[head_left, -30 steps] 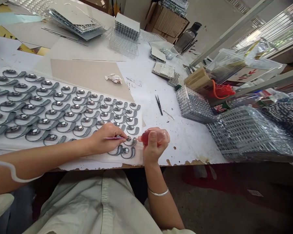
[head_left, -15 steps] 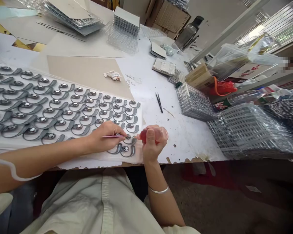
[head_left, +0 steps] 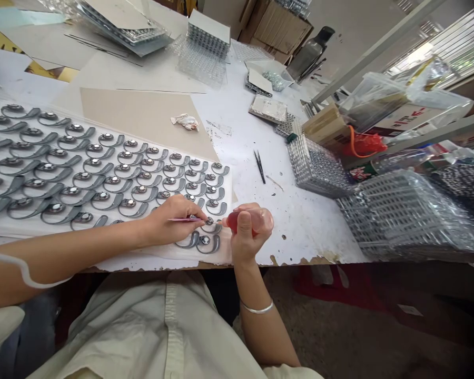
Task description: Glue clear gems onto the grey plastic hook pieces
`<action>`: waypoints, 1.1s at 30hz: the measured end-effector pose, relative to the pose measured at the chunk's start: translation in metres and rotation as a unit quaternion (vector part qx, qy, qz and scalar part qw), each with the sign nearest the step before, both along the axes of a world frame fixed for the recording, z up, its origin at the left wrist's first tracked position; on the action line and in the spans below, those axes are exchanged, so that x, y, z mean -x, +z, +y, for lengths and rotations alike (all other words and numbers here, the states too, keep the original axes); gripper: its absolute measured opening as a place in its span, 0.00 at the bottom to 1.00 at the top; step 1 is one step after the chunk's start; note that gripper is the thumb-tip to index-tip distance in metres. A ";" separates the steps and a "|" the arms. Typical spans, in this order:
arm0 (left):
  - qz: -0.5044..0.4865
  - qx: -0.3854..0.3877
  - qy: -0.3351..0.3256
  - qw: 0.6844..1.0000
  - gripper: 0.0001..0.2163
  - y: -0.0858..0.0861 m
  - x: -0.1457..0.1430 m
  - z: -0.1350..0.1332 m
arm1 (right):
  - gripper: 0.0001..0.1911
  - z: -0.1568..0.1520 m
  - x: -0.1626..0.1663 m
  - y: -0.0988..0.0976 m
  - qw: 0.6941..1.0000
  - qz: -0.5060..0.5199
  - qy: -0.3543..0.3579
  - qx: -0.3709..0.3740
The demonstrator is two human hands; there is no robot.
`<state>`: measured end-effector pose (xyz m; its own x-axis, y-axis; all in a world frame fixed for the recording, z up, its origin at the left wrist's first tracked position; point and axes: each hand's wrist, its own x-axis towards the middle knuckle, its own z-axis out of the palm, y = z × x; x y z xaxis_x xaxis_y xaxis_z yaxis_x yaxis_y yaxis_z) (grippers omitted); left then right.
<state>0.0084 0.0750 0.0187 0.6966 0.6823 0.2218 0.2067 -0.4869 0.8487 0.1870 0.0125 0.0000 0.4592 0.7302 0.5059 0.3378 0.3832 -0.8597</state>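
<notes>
Little has changed — left hand (head_left: 169, 209) pinching a slim pink stick (head_left: 178, 219), right hand (head_left: 245, 239) gripping a translucent red bottle (head_left: 233, 219), both still at one silver-topped curved grey band (head_left: 209, 221), near right on the white sheet (head_left: 226, 252): same piece in work.

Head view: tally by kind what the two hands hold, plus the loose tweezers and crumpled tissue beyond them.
Red bottle, in the right hand: 1
Pink tool, in the left hand: 1
Black tweezers: 1
Crumpled tissue: 1
Total: 4
</notes>
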 end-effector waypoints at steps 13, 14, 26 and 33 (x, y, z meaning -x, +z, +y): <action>0.003 0.001 -0.002 1.000 0.06 0.002 0.000 0.000 | 0.11 0.001 0.003 0.003 0.999 -0.029 0.007 -0.028; 0.002 0.000 -0.004 1.000 0.06 0.001 0.000 0.000 | 0.11 0.001 0.004 0.003 0.999 -0.026 0.009 -0.028; -0.012 -0.014 -0.008 1.000 0.06 0.002 0.001 0.001 | 0.08 0.001 0.003 -0.007 1.000 -0.001 0.025 -0.013; -0.021 -0.023 -0.015 0.999 0.06 -0.001 0.001 0.000 | 0.09 0.000 0.003 -0.008 1.000 -0.013 0.018 0.003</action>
<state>0.0073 0.0753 0.0181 0.7061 0.6493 0.2825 0.1555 -0.5314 0.8327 0.1836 0.0125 -0.0082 0.4192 0.7493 0.5126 0.3455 0.3905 -0.8533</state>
